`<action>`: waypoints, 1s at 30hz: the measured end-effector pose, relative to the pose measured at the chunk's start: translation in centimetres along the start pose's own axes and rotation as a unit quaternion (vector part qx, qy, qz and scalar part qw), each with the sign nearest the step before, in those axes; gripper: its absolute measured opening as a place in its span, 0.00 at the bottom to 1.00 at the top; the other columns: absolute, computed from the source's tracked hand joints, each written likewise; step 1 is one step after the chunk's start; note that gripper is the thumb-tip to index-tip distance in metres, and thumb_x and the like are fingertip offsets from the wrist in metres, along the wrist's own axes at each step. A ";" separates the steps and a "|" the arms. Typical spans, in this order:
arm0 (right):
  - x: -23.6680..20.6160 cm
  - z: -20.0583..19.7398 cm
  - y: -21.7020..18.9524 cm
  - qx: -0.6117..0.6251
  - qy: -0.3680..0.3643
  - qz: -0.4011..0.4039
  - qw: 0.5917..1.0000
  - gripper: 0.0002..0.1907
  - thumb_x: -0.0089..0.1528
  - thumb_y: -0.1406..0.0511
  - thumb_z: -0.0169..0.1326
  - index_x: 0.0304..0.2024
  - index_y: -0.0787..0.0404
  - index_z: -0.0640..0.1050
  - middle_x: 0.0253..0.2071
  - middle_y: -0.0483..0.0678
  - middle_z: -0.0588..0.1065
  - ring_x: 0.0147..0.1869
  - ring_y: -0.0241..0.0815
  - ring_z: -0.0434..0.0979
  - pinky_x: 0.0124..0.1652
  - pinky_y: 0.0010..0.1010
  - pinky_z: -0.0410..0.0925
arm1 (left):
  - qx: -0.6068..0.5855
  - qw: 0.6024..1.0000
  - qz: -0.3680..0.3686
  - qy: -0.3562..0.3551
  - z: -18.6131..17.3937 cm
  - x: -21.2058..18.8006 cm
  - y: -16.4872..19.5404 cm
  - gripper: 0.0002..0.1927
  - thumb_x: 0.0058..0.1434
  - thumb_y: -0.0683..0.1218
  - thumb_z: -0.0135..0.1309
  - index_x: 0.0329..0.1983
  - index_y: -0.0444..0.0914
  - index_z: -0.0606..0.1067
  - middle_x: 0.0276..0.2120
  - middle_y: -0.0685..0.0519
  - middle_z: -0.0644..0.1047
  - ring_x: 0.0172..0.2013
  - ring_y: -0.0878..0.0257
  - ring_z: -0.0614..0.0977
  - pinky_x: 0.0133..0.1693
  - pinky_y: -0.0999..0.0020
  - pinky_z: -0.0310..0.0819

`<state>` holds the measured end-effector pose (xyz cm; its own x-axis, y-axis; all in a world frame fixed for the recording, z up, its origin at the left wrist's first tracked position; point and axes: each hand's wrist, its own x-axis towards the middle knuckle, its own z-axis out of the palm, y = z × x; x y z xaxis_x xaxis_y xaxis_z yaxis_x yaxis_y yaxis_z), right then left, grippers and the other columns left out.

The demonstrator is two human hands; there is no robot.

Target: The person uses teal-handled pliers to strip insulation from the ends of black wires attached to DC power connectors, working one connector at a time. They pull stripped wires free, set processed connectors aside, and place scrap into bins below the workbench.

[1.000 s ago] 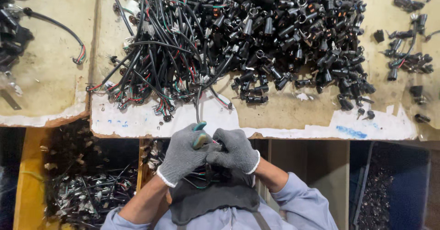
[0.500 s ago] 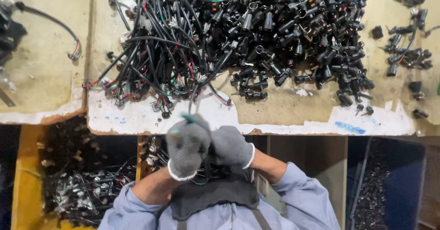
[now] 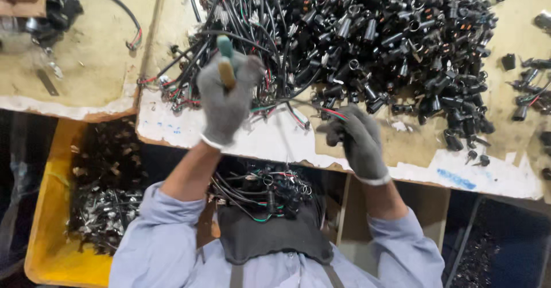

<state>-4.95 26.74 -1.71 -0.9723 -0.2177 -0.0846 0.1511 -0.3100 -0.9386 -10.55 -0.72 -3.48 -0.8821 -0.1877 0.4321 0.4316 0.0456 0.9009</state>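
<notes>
The left hand (image 3: 227, 101) had risen, gripping the green-tipped tool (image 3: 225, 61), while the right hand (image 3: 357, 138) now pinched a wire (image 3: 298, 101) on the worktop (image 3: 275, 141).

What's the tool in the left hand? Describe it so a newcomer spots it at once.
Start at the big tangle of black cables and connectors on the worn tabletop. At its near left edge, the grey-gloved left hand is raised in a fist. The tool sticks up from it: a tan handle with a teal tip, the only such colours there.
</notes>
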 end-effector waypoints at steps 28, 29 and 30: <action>2.2 -5.6 4.7 -0.744 0.027 -0.152 0.650 0.15 0.61 0.62 0.61 0.47 0.61 0.76 0.33 0.52 0.74 0.40 0.54 0.73 0.41 0.46 0.66 | 0.339 0.895 -0.117 -0.264 -2.0 -10.4 -4.7 0.11 0.58 0.49 0.61 0.43 0.41 0.83 0.40 0.39 0.79 0.36 0.43 0.83 0.38 0.52 0.77; 2.0 -5.8 5.2 -0.741 0.028 -0.173 0.648 0.16 0.61 0.62 0.61 0.48 0.61 0.76 0.34 0.52 0.74 0.41 0.53 0.73 0.42 0.45 0.66 | 0.371 0.883 -0.111 -0.263 -1.8 -10.3 -5.0 0.12 0.58 0.49 0.61 0.42 0.40 0.83 0.41 0.36 0.78 0.36 0.41 0.82 0.37 0.51 0.77; 1.9 -6.0 5.6 -0.737 0.036 -0.191 0.648 0.17 0.59 0.62 0.62 0.49 0.61 0.76 0.36 0.51 0.75 0.42 0.53 0.74 0.44 0.46 0.66 | 0.388 0.878 -0.105 -0.260 -1.6 -10.2 -5.3 0.12 0.59 0.49 0.61 0.44 0.40 0.83 0.41 0.36 0.78 0.36 0.40 0.82 0.37 0.50 0.77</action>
<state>-7.00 30.13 -9.10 -0.9023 -0.3256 0.2826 -0.3857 0.9025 -0.1916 -3.48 -0.63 -12.71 -0.9808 0.1924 0.0314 0.1686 0.7565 0.6319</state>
